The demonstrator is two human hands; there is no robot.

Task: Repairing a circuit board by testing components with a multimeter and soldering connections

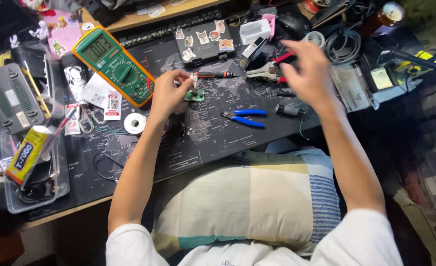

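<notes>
At the far left of the table (80, 209), a grey router (8, 98) lies flat. Below it, a yellow glue tube (27, 155) rests tilted in a clear tray (35, 197). A multimeter (113, 65) with a green face and orange casing lies diagonally on the black mat (213, 138), its display lit. A white tape roll (135, 123) sits just below it, near the left wrist.

The left hand (167, 93) is closed in a pinch grip on a small green circuit board (195, 94), thumb and forefinger meeting at the board's upper edge. The board is held just above the mat, at centre, right of the multimeter. A screwdriver (215, 75) with a black and orange handle lies just beyond it, pointing right. Behind that, a black case (203, 42) carries animal stickers.

Blue-handled cutters (245, 117) lie on the mat between the two hands, touching neither. A small dark cylindrical part (289, 110) lies just right of them.

The right hand (309, 74) hovers above the mat, blurred, fingers spread and grip open, holding nothing. It is nearest to the red-handled pliers (282, 61) and metal strippers (263, 73) beneath it. Coiled black cable (343, 44) lies at far right.

A checked pillow (247, 197) lies across the lap, below the table edge.
</notes>
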